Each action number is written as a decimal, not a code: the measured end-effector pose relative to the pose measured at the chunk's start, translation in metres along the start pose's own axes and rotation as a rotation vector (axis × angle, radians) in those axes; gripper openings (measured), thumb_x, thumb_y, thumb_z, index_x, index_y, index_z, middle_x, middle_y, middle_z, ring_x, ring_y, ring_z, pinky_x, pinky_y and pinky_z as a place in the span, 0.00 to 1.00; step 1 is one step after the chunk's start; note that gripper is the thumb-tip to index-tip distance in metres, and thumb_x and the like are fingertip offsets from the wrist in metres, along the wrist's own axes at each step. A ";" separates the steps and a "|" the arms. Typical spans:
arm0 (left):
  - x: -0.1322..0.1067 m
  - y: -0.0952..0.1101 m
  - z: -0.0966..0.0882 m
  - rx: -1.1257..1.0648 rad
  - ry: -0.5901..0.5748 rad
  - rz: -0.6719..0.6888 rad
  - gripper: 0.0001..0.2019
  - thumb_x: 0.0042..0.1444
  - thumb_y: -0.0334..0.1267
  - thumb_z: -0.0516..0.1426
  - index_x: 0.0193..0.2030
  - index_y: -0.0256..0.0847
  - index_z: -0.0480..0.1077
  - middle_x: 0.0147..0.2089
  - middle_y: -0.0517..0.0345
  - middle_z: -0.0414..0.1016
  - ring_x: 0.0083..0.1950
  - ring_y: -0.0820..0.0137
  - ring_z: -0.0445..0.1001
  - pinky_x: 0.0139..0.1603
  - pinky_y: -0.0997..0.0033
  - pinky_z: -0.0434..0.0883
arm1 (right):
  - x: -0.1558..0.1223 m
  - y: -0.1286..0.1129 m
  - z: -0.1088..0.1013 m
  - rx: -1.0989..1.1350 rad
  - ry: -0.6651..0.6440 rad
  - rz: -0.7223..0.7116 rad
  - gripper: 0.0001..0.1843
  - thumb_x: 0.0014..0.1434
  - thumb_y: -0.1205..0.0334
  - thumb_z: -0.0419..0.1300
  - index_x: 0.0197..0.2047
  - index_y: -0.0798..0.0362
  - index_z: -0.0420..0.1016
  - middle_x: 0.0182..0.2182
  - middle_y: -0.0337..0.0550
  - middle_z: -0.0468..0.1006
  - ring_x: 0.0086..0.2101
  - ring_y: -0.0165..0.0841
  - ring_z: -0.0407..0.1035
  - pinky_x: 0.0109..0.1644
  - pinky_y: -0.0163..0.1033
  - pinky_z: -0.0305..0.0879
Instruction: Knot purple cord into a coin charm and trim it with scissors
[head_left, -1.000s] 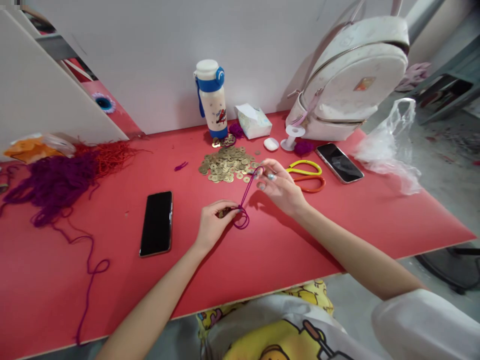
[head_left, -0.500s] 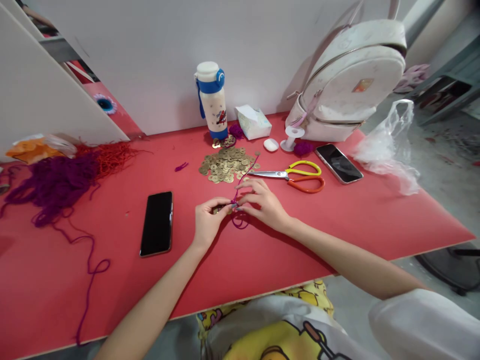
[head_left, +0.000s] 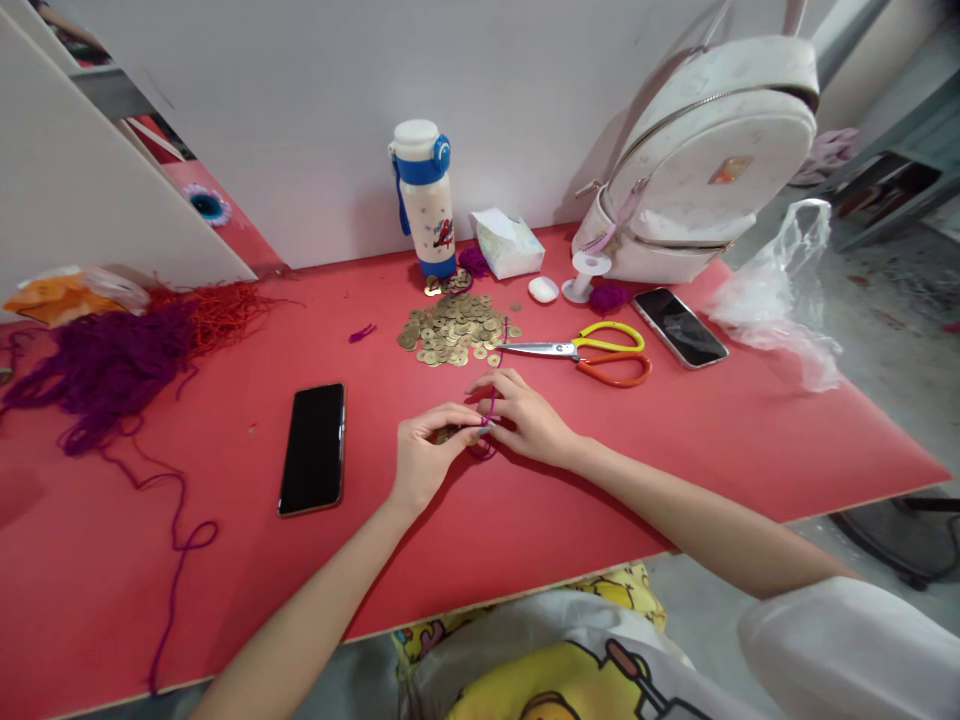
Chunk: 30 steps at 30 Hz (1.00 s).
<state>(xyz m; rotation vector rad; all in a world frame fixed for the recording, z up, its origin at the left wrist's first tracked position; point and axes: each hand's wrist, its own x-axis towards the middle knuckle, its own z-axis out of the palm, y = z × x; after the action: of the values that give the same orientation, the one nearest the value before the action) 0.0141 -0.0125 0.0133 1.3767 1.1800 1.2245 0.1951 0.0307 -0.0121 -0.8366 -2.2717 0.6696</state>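
A red counter [head_left: 675,430] is meeting a pale wall [head_left: 300,130]. The left hand [head_left: 424,455] is pinching round brass-coloured coins [head_left: 448,434] and thin purple cord [head_left: 492,406]; the right hand [head_left: 536,425] is touching the cord with narrowed fingers, grip unclear. The strand is pointing away, across the coin pile's [head_left: 450,325] right edge. A cylindrical cream-and-blue bottle [head_left: 425,200] is bearing small, illegible print.

A plain pale wall [head_left: 300,120] backs the red worktop [head_left: 757,440]; a white panel [head_left: 82,190] slants across the upper left; soft light leaves faint shadows. To the right lies grey floor [head_left: 900,395], marked and scuffed; blue-grey furniture [head_left: 889,205] stands beyond.
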 end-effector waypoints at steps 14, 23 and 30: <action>0.007 -0.013 -0.004 0.182 0.061 -0.107 0.04 0.49 0.36 0.65 0.30 0.39 0.77 0.29 0.58 0.78 0.29 0.72 0.72 0.31 0.74 0.68 | 0.004 -0.007 -0.016 0.543 0.096 0.213 0.14 0.67 0.52 0.55 0.40 0.51 0.77 0.36 0.45 0.76 0.41 0.38 0.68 0.51 0.47 0.65; 0.007 -0.008 -0.003 0.221 0.026 -0.080 0.05 0.51 0.37 0.64 0.29 0.39 0.75 0.25 0.62 0.73 0.24 0.75 0.63 0.27 0.75 0.62 | 0.005 -0.007 -0.016 0.740 0.174 0.349 0.21 0.62 0.42 0.59 0.32 0.52 0.75 0.26 0.40 0.72 0.30 0.32 0.66 0.38 0.39 0.65; 0.006 -0.010 -0.005 0.203 0.045 -0.059 0.05 0.50 0.37 0.65 0.27 0.39 0.75 0.22 0.64 0.69 0.23 0.76 0.59 0.25 0.75 0.59 | 0.006 -0.008 -0.016 0.867 0.207 0.404 0.20 0.61 0.43 0.61 0.30 0.52 0.74 0.26 0.39 0.73 0.30 0.32 0.67 0.39 0.39 0.67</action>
<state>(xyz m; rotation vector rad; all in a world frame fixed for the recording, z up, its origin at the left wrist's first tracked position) 0.0087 -0.0054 0.0046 1.4570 1.3981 1.1234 0.1994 0.0333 0.0054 -0.8500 -1.3927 1.5152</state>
